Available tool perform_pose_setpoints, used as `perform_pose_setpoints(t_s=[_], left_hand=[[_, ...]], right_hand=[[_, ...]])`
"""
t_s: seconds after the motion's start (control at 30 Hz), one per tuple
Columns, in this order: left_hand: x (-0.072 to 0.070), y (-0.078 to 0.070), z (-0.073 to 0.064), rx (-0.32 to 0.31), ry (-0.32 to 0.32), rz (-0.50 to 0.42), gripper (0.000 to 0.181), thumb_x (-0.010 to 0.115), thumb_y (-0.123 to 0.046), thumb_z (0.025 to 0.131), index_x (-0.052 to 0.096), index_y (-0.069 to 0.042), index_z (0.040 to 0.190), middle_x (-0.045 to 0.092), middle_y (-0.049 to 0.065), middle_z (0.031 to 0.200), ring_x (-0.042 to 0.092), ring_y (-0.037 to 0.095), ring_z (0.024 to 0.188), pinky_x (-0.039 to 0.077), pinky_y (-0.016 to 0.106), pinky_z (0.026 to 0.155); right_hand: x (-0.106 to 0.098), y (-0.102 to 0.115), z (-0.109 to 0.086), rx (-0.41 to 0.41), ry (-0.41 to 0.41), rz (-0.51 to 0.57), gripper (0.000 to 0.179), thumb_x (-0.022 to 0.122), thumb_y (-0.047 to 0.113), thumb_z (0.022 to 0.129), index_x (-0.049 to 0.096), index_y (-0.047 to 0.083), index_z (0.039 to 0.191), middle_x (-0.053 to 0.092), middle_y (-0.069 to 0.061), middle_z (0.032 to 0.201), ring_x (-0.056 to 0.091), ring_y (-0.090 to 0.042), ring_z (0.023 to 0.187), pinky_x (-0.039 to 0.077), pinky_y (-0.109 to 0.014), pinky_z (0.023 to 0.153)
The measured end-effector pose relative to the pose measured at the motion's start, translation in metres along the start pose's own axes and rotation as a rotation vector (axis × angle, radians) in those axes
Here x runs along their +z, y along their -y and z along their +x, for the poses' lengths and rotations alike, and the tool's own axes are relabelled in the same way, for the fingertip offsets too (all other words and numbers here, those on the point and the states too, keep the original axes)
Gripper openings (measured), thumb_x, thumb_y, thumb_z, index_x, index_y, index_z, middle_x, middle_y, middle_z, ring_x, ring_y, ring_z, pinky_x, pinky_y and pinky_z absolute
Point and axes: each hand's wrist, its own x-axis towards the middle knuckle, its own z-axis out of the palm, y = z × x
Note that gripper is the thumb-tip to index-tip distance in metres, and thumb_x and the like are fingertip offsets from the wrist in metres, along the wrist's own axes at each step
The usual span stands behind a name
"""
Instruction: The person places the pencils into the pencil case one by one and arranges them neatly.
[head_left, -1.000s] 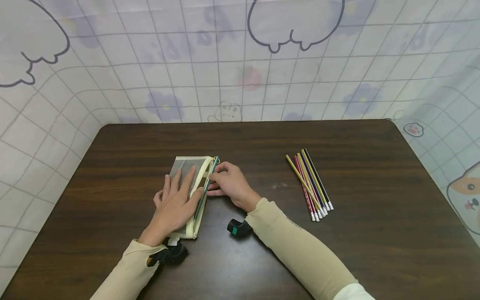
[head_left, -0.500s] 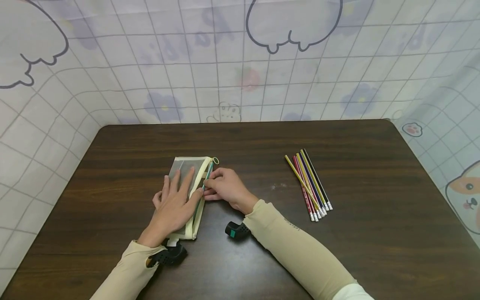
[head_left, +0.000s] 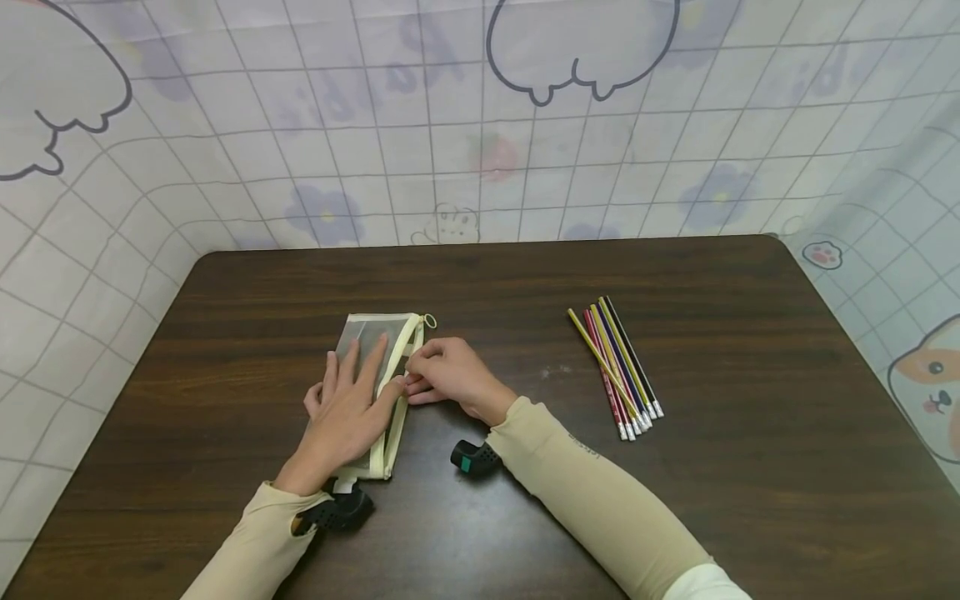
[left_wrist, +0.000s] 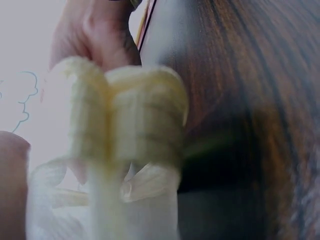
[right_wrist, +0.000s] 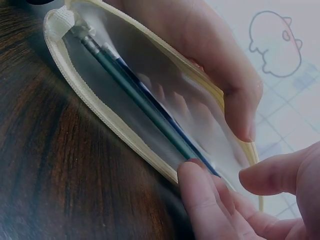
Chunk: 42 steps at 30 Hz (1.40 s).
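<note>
A see-through pencil case (head_left: pixel 363 327) with pale yellow zip edges lies at the table's left middle. My left hand (head_left: pixel 345 417) rests over it with fingers spread; its thumb reaches the mouth's edge. In the right wrist view the unzipped mouth gapes, and a green pencil (right_wrist: pixel 135 95) and a dark blue pencil (right_wrist: pixel 160 107) lie inside, side by side. My right hand (head_left: pixel 457 379) is at the mouth, fingertips by the pencils' lower ends, with thumb and index finger apart. The left wrist view mostly shows the case's blurred zip end (left_wrist: pixel 140 110).
Several pencils (head_left: pixel 622 367) lie in a loose bunch right of centre, a yellow one crossing the others. A ring pull (head_left: pixel 430 321) sticks out at the case's far corner. The dark wooden table (head_left: pixel 750 467) meets patterned cloth (head_left: pixel 465 150) at its back and sides.
The green pencil has gone from sticking up along the case's mouth to lying down inside it. My right hand has shifted slightly left; the left hand stays put.
</note>
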Motion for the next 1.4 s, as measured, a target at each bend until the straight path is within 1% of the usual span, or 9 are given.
perform_pose_setpoints(t_s=[0.23,0.4,0.7,0.8,0.93,1.03,1.13,1.33,1.4], left_hand=[[-0.003,0.000,-0.001,0.009,0.004,-0.012,0.070,0.032,-0.059,0.108,0.009,-0.032,0.168,-0.001,0.021,0.176,-0.014,0.051,0.160,0.004,0.077,0.114],[-0.004,0.001,-0.002,0.017,0.009,-0.019,0.069,0.032,-0.058,0.109,0.008,-0.032,0.168,-0.001,0.022,0.175,-0.013,0.052,0.160,0.005,0.077,0.113],[-0.007,-0.001,-0.003,0.019,0.013,-0.035,0.071,0.031,-0.061,0.108,0.008,-0.032,0.168,-0.001,0.021,0.175,-0.013,0.052,0.160,0.005,0.078,0.112],[-0.007,-0.001,-0.004,0.026,0.019,-0.044,0.071,0.030,-0.062,0.108,0.008,-0.032,0.168,-0.002,0.020,0.176,-0.014,0.052,0.160,0.005,0.078,0.112],[-0.007,0.000,-0.005,0.032,0.020,-0.051,0.071,0.030,-0.062,0.108,0.007,-0.033,0.168,-0.003,0.020,0.176,-0.014,0.052,0.159,0.005,0.077,0.111],[-0.006,0.001,-0.004,0.032,0.016,-0.045,0.071,0.030,-0.063,0.107,0.006,-0.034,0.168,-0.003,0.020,0.176,-0.014,0.052,0.160,0.006,0.077,0.111],[-0.006,0.001,-0.004,0.034,0.013,-0.042,0.071,0.030,-0.062,0.108,0.006,-0.034,0.168,-0.002,0.021,0.175,-0.013,0.052,0.159,0.007,0.076,0.111],[-0.006,-0.001,-0.005,0.037,0.011,-0.039,0.071,0.030,-0.061,0.108,0.007,-0.032,0.168,-0.002,0.022,0.175,-0.013,0.052,0.160,0.007,0.076,0.111],[-0.006,-0.001,-0.005,0.040,0.010,-0.036,0.071,0.030,-0.061,0.108,0.007,-0.032,0.168,-0.001,0.022,0.175,-0.013,0.052,0.160,0.007,0.076,0.111]], right_hand=[[-0.007,0.011,-0.006,-0.030,0.010,-0.021,0.025,0.061,0.015,0.104,0.069,-0.007,0.113,0.069,-0.007,0.086,0.072,-0.013,0.073,0.065,-0.033,0.077],[-0.018,0.019,-0.013,-0.063,-0.010,-0.028,0.027,0.060,0.012,0.103,0.068,-0.009,0.117,0.069,-0.007,0.087,0.072,-0.013,0.073,0.065,-0.033,0.078],[-0.051,0.037,-0.032,-0.142,-0.065,-0.093,0.030,0.058,0.012,0.104,0.065,-0.012,0.121,0.070,-0.008,0.089,0.073,-0.014,0.076,0.065,-0.036,0.082],[-0.063,0.043,-0.039,-0.161,-0.088,-0.098,0.026,0.059,0.011,0.104,0.067,-0.009,0.117,0.069,-0.008,0.088,0.074,-0.014,0.077,0.064,-0.037,0.083],[-0.077,0.051,-0.048,-0.178,-0.129,-0.115,0.019,0.060,0.011,0.104,0.069,-0.003,0.111,0.070,-0.011,0.090,0.076,-0.023,0.083,0.064,-0.042,0.086],[-0.085,0.056,-0.053,-0.187,-0.150,-0.122,0.018,0.060,0.011,0.104,0.069,-0.003,0.111,0.069,-0.012,0.092,0.076,-0.031,0.090,0.062,-0.046,0.090],[-0.092,0.060,-0.058,-0.196,-0.161,-0.129,0.019,0.061,0.012,0.103,0.069,-0.002,0.112,0.069,-0.011,0.093,0.076,-0.031,0.091,0.062,-0.048,0.092],[-0.110,0.062,-0.068,-0.231,-0.184,-0.144,0.020,0.063,0.015,0.103,0.068,-0.002,0.113,0.070,-0.012,0.094,0.076,-0.022,0.084,0.064,-0.042,0.088],[-0.117,0.062,-0.072,-0.242,-0.191,-0.147,0.021,0.063,0.015,0.103,0.067,-0.002,0.114,0.069,-0.012,0.095,0.076,-0.024,0.085,0.064,-0.039,0.086]])
